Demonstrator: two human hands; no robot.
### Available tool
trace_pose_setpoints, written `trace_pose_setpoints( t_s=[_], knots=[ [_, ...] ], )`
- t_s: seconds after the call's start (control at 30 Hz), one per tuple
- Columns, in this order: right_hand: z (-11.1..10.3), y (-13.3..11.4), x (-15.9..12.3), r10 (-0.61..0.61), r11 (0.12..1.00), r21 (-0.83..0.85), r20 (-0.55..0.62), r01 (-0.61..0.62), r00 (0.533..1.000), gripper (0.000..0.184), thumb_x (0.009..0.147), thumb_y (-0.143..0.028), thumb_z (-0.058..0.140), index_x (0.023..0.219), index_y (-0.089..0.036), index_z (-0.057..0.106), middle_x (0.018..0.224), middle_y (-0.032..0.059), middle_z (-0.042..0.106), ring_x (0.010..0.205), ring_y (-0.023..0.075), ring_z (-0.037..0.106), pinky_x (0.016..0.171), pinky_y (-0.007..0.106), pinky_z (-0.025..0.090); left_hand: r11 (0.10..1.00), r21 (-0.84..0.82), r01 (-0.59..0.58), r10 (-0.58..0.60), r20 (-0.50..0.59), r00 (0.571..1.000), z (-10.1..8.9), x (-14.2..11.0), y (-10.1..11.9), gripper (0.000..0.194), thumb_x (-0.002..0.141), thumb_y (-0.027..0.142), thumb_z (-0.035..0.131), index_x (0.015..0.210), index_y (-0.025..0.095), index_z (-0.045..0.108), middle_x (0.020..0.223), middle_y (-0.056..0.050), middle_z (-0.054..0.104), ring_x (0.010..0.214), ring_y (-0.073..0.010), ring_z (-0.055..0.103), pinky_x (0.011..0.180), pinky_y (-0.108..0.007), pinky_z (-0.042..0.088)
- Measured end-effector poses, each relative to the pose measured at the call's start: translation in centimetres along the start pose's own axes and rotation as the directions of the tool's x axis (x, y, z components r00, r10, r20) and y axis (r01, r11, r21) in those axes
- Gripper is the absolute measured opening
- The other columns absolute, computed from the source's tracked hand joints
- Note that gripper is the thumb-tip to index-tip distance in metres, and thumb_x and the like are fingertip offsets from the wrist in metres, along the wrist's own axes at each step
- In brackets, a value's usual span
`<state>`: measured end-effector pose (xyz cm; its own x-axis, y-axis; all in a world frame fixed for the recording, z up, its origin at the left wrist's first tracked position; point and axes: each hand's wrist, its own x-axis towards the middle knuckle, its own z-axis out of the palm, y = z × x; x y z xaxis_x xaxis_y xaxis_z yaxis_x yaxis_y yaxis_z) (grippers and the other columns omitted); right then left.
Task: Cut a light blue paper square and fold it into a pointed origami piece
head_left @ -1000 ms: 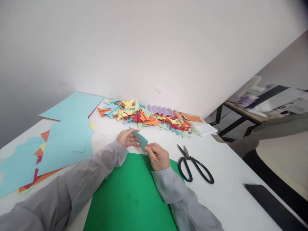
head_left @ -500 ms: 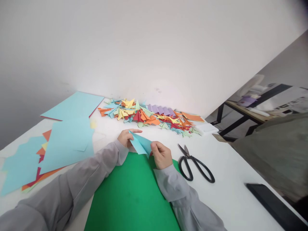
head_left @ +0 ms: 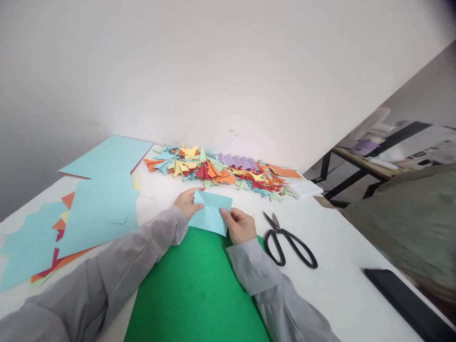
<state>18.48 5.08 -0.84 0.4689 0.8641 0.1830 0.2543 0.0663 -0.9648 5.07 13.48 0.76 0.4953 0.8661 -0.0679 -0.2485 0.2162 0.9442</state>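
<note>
Between my two hands is a small light-blue sheet of paper [head_left: 211,219], spread nearly flat with faint creases. My left hand [head_left: 188,204] grips its left edge, thumb on top and the fingers behind. On the right side, my right hand [head_left: 241,225] pinches the sheet between thumb and fingers. Both hands are just above the far end of a green sheet [head_left: 199,285] lying on the table. Black-handled scissors [head_left: 281,235] lie to the right of my right hand, their blades slightly apart.
Folded paper pieces [head_left: 213,171] in many colours are heaped along the wall. Light-blue sheets [head_left: 96,209] and coloured scraps lie at the left. A black flat object [head_left: 402,299] rests near the table's right edge. Beyond it stands another table [head_left: 363,164].
The light-blue paper was folded and tilted half a second ago; now it is opened out into a nearly flat sheet facing me. Both hands stay at its sides.
</note>
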Motion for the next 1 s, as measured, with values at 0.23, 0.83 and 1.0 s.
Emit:
trace_pose_setpoints(
  t_s=[0.23,0.83,1.0],
  knots=[
    [0.0,0.1,0.2,0.044,0.994,0.101,-0.082,-0.035,0.996,0.029,0.061,-0.042,0.061,0.067,-0.014,0.062,0.045,-0.0022,0.053,0.039,0.0086,0.041,0.037,0.021,0.032,0.994,-0.019,-0.110,0.111,0.055,0.992,-0.3,0.1,-0.6,0.064,0.056,0.016,0.066,0.117,0.019,0.049,0.081,-0.005,0.067,0.067,-0.0155,0.061,0.062,-0.026,0.047],
    [-0.4,1.1,0.6,-0.146,0.988,0.055,0.064,0.142,0.987,0.024,0.068,-0.033,0.057,0.085,-0.019,0.067,0.064,0.0010,0.061,0.042,0.0083,0.045,0.039,0.022,0.038,0.989,0.150,0.000,-0.027,0.179,0.983,-1.1,0.4,-0.3,0.049,0.043,0.014,0.072,0.091,0.011,0.066,0.085,-0.008,0.067,0.081,-0.0221,0.060,0.076,-0.033,0.044],
    [-0.3,1.2,0.3,-0.055,0.997,0.073,0.244,0.039,0.968,0.032,0.064,-0.036,0.063,0.091,-0.019,0.065,0.062,0.0014,0.062,0.041,0.0115,0.051,0.038,0.024,0.042,0.987,0.157,-0.042,0.005,0.225,0.974,-1.3,0.6,-0.7,0.049,0.045,0.014,0.072,0.093,0.012,0.066,0.091,-0.009,0.066,0.089,-0.0245,0.058,0.080,-0.036,0.043]
  ],
)
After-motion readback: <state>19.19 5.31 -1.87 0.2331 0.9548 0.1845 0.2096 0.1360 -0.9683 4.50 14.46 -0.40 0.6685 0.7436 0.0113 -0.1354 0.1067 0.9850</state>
